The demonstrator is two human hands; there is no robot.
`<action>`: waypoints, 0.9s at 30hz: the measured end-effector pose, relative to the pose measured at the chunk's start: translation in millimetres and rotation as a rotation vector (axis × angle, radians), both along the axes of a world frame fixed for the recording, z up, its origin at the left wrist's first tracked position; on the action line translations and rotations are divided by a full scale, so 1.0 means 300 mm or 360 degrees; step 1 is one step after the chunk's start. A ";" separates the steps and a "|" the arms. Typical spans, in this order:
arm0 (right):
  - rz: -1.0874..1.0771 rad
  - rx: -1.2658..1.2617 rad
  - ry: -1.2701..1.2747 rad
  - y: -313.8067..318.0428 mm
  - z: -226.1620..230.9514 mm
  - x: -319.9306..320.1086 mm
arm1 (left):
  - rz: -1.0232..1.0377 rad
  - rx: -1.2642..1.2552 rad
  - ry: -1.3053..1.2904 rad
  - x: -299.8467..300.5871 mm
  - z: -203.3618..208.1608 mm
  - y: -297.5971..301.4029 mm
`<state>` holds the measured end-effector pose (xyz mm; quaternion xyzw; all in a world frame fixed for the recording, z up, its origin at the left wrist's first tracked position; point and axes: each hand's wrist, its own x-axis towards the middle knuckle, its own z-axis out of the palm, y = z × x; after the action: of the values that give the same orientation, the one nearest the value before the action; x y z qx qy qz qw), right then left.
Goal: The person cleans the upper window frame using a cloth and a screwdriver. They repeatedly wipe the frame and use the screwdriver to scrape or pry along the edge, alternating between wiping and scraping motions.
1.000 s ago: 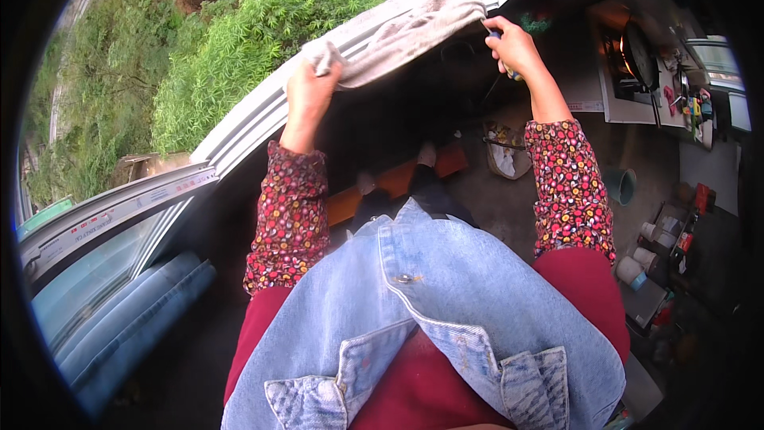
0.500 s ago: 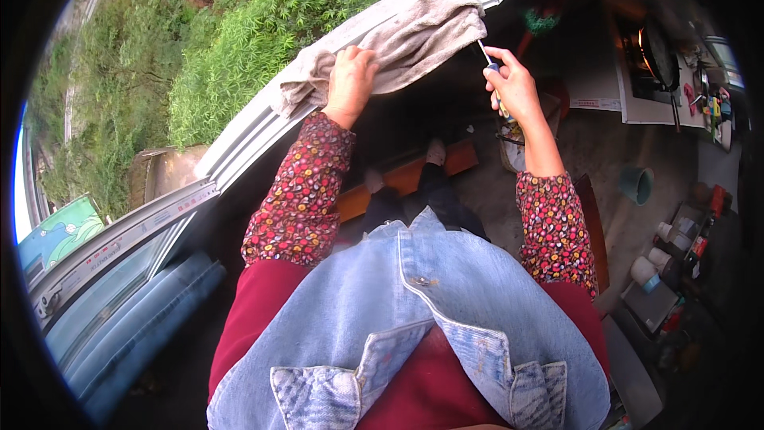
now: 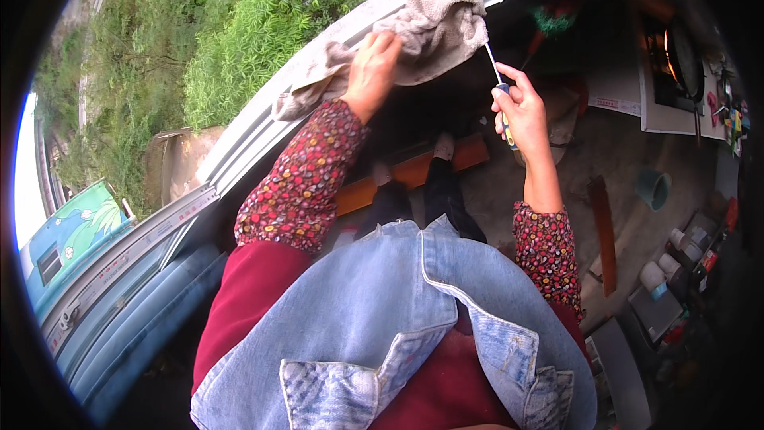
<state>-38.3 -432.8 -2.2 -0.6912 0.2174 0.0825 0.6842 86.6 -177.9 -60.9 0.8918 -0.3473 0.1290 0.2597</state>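
A crumpled grey-beige cloth (image 3: 446, 28) lies along the white window sill track (image 3: 263, 131) and hangs partly over its inner edge. My left hand (image 3: 372, 72) has its fingers curled into the middle of the cloth, bunching it. In my right hand (image 3: 524, 115) is a screwdriver (image 3: 493, 62) with a blue and yellow handle. Its thin metal shaft points up and away, and its tip meets the cloth's right corner; the very end is hidden there. My right index finger stretches along the tool while the other fingers close around the handle.
Green bushes (image 3: 286, 24) grow outside beyond the sill. A sliding window frame (image 3: 127, 263) runs along the left. Below me lies an orange-brown board (image 3: 469, 155) by my feet. To the right are a green bucket (image 3: 653, 189), a counter with a pan (image 3: 684, 56), and assorted items.
My left hand has slid right and up along the sill, bunching the cloth toward its right end. The right hand has drawn back slightly, showing more of the screwdriver's shaft.
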 end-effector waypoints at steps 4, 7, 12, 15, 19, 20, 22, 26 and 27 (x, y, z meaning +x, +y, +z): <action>-0.0077 0.0165 -0.0041 -0.044 0.005 0.032 | -0.0014 -0.0166 0.0008 0.110 -0.042 -0.215; -0.0067 0.0144 -0.0129 -0.076 -0.005 0.062 | 0.0223 -0.0047 0.0025 0.145 -0.037 -0.348; -0.0079 -0.0021 -0.0068 -0.014 0.064 0.081 | 0.0354 -0.0035 -0.0027 0.098 -0.041 -0.305; -0.0073 0.0011 -0.0055 0.030 0.053 0.075 | 0.0368 -0.0166 0.0007 0.036 -0.054 -0.155; -0.0053 0.0113 -0.0009 0.137 0.060 0.071 | 0.0351 0.0012 0.0023 -0.059 -0.048 0.128; -0.0009 0.0087 -0.0012 0.167 0.057 0.069 | 0.0354 0.0054 0.0015 -0.091 -0.051 0.205; 0.0037 0.0115 0.0003 0.239 0.052 0.061 | 0.0366 0.0123 -0.0012 -0.142 -0.049 0.361; 0.0195 0.0132 0.0078 0.410 0.054 0.026 | 0.0494 0.0278 0.0062 -0.264 -0.034 0.658; 0.0240 0.0126 0.0098 0.458 0.051 0.006 | 0.0526 0.0313 0.0117 -0.297 -0.031 0.729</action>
<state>-36.4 -295.3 13.2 -0.6752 0.1822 0.1634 0.6958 -2.5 40.7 -70.2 0.9619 -0.1974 0.1026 0.1592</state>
